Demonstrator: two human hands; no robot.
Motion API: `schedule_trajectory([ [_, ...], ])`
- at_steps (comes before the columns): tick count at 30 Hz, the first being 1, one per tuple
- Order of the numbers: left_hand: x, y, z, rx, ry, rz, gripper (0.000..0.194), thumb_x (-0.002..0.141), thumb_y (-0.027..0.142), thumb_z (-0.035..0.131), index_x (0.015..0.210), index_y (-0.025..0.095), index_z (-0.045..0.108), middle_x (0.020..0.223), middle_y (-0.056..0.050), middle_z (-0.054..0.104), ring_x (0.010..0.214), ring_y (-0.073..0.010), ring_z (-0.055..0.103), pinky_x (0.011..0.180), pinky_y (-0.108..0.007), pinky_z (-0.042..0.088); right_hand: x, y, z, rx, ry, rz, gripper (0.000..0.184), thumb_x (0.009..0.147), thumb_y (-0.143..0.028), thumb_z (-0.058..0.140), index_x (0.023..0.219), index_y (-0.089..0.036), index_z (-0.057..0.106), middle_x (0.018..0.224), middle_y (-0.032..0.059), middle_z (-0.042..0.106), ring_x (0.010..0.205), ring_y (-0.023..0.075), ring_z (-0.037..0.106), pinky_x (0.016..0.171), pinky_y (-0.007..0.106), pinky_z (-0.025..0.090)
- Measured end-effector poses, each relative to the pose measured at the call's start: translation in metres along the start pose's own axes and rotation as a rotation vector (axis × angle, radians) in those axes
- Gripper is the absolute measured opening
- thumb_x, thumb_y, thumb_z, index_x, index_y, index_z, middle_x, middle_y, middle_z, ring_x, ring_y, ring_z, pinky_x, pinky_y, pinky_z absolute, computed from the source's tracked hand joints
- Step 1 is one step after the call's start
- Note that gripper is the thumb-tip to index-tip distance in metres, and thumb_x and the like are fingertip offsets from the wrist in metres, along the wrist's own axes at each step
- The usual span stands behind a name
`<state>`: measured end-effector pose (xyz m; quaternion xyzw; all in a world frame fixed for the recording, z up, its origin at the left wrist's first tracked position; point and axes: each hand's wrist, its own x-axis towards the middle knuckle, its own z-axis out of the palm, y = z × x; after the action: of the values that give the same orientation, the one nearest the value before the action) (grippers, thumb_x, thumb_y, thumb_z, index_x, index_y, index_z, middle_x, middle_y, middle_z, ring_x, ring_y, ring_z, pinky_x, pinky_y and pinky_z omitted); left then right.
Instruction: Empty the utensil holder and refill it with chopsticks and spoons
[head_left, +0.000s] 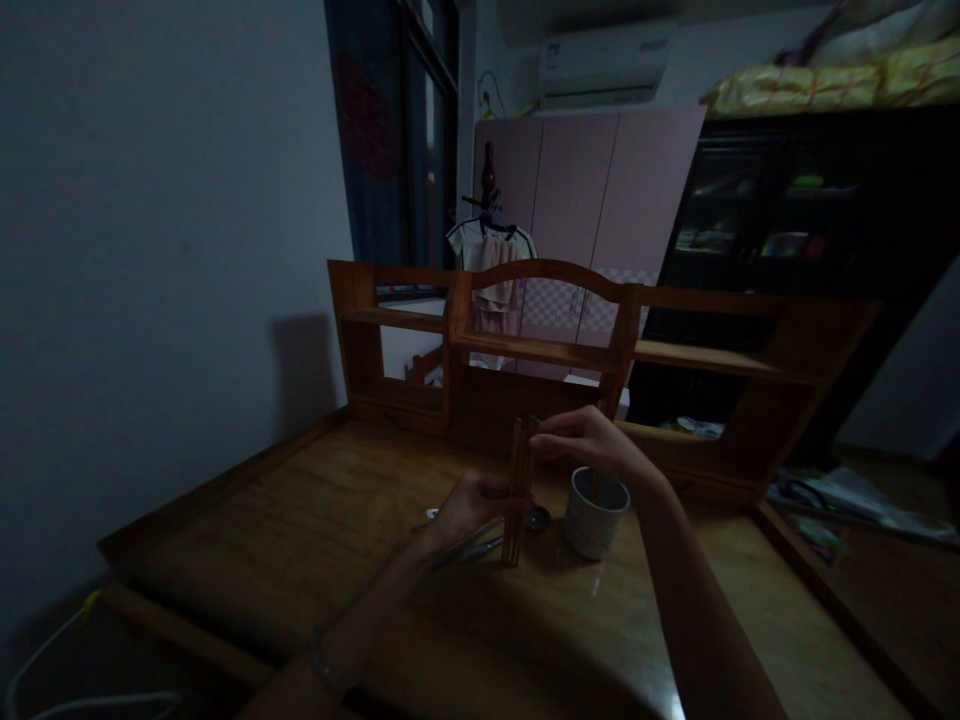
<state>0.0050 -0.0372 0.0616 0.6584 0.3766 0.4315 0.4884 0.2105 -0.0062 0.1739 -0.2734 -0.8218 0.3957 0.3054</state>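
Note:
My left hand (pixel 469 510) is wrapped round a small bundle of wooden chopsticks (pixel 517 470), held upright just above or on the tabletop. At the top of that bundle, the fingertips of my right hand (pixel 581 437) pinch the chopstick ends. Right of the bundle stands a pale grey cup (pixel 589 525), partly below my right wrist, with at least one slim wooden stick (pixel 596 487) in it. Behind the chopsticks lies a metal spoon (pixel 538 518). Another metal utensil (pixel 484 549) rests beside my left hand, its kind hard to make out in the dim light.
The wooden desk (pixel 337 520) carries a low wooden shelf unit (pixel 540 352) along its back edge. A white wall (pixel 187 300) closes off the left. Beyond the shelf are a pink wardrobe (pixel 574 190) and hanging clothes (pixel 491 265). Papers (pixel 862 505) lie at the far right.

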Motion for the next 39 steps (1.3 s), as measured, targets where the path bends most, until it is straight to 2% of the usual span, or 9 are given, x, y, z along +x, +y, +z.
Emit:
schedule_trajectory([
  [8, 0.002, -0.005, 0.001, -0.025, -0.025, 0.014, 0.042, 0.073, 0.044, 0.074, 0.097, 0.011, 0.075, 0.094, -0.011, 0.073, 0.089, -0.0271, 0.066, 0.079, -0.033, 0.05, -0.004, -0.004, -0.003, -0.028, 0.096, -0.01, 0.036, 0.085, -0.047, 0.069, 0.088, -0.012, 0.073, 0.082, 0.0062, 0.068, 0.081, 0.0216, 0.066, 0.071, 0.028, 0.054],
  [10, 0.001, -0.005, 0.001, -0.047, -0.018, 0.026, 0.04, 0.073, 0.042, 0.074, 0.097, 0.011, 0.075, 0.095, -0.011, 0.072, 0.089, -0.0261, 0.066, 0.079, -0.032, 0.049, -0.006, -0.01, -0.005, -0.007, 0.173, -0.055, 0.035, 0.087, -0.047, 0.068, 0.091, -0.012, 0.072, 0.087, 0.0077, 0.069, 0.085, 0.0225, 0.066, 0.072, 0.029, 0.054],
  [13, 0.0, -0.005, 0.002, -0.058, 0.012, 0.026, 0.037, 0.074, 0.041, 0.074, 0.095, 0.011, 0.075, 0.092, -0.011, 0.073, 0.087, -0.0247, 0.066, 0.078, -0.031, 0.049, -0.011, -0.023, -0.01, 0.06, 0.38, -0.174, 0.034, 0.091, -0.047, 0.063, 0.098, -0.014, 0.068, 0.092, 0.0092, 0.069, 0.087, 0.0224, 0.066, 0.074, 0.028, 0.055],
  [16, 0.001, -0.004, 0.004, -0.022, 0.038, 0.008, 0.037, 0.072, 0.042, 0.074, 0.094, 0.012, 0.075, 0.09, -0.009, 0.073, 0.083, -0.0221, 0.066, 0.075, -0.028, 0.048, -0.015, -0.034, -0.008, 0.034, 0.518, -0.239, 0.032, 0.094, -0.047, 0.059, 0.097, -0.015, 0.064, 0.081, 0.0063, 0.067, 0.072, 0.0184, 0.066, 0.064, 0.025, 0.054],
  [20, 0.001, -0.002, 0.008, 0.093, 0.078, 0.009, 0.039, 0.072, 0.046, 0.072, 0.094, 0.013, 0.076, 0.086, -0.006, 0.073, 0.079, -0.0214, 0.065, 0.068, -0.025, 0.047, -0.013, -0.039, 0.009, -0.1, 0.392, -0.172, 0.031, 0.094, -0.045, 0.059, 0.095, -0.015, 0.065, 0.072, 0.0038, 0.065, 0.056, 0.0154, 0.062, 0.049, 0.022, 0.046],
  [24, 0.001, -0.004, 0.012, 0.22, 0.12, 0.051, 0.039, 0.074, 0.048, 0.069, 0.09, 0.014, 0.077, 0.083, -0.004, 0.073, 0.082, -0.0246, 0.066, 0.068, -0.025, 0.046, -0.008, -0.036, 0.024, -0.278, 0.319, -0.118, 0.022, 0.093, -0.037, 0.063, 0.092, -0.016, 0.07, 0.069, 0.0025, 0.066, 0.054, 0.015, 0.062, 0.048, 0.022, 0.043],
  [31, 0.002, -0.01, 0.017, 0.246, 0.144, 0.086, 0.034, 0.075, 0.046, 0.07, 0.091, 0.017, 0.077, 0.085, -0.004, 0.074, 0.084, -0.0254, 0.068, 0.07, -0.025, 0.047, -0.011, -0.045, 0.027, -0.536, 0.384, -0.064, 0.009, 0.089, -0.023, 0.066, 0.088, -0.017, 0.071, 0.068, 0.0016, 0.066, 0.059, 0.0162, 0.063, 0.053, 0.025, 0.041],
  [36, 0.001, -0.012, 0.019, 0.219, 0.17, 0.071, 0.033, 0.075, 0.043, 0.07, 0.092, 0.016, 0.077, 0.086, -0.004, 0.074, 0.085, -0.0257, 0.067, 0.071, -0.026, 0.048, -0.011, -0.047, 0.031, -0.577, 0.4, -0.078, 0.01, 0.091, -0.019, 0.061, 0.082, -0.017, 0.065, 0.067, 0.0011, 0.065, 0.061, 0.016, 0.063, 0.051, 0.023, 0.039],
  [39, -0.003, -0.012, 0.022, 0.126, 0.145, 0.071, 0.035, 0.075, 0.043, 0.072, 0.094, 0.014, 0.076, 0.088, -0.006, 0.074, 0.087, -0.0256, 0.067, 0.072, -0.026, 0.048, -0.022, -0.053, 0.025, -0.545, 0.404, -0.115, 0.012, 0.094, -0.022, 0.058, 0.084, -0.018, 0.062, 0.066, 0.0007, 0.064, 0.058, 0.015, 0.063, 0.051, 0.023, 0.042],
])
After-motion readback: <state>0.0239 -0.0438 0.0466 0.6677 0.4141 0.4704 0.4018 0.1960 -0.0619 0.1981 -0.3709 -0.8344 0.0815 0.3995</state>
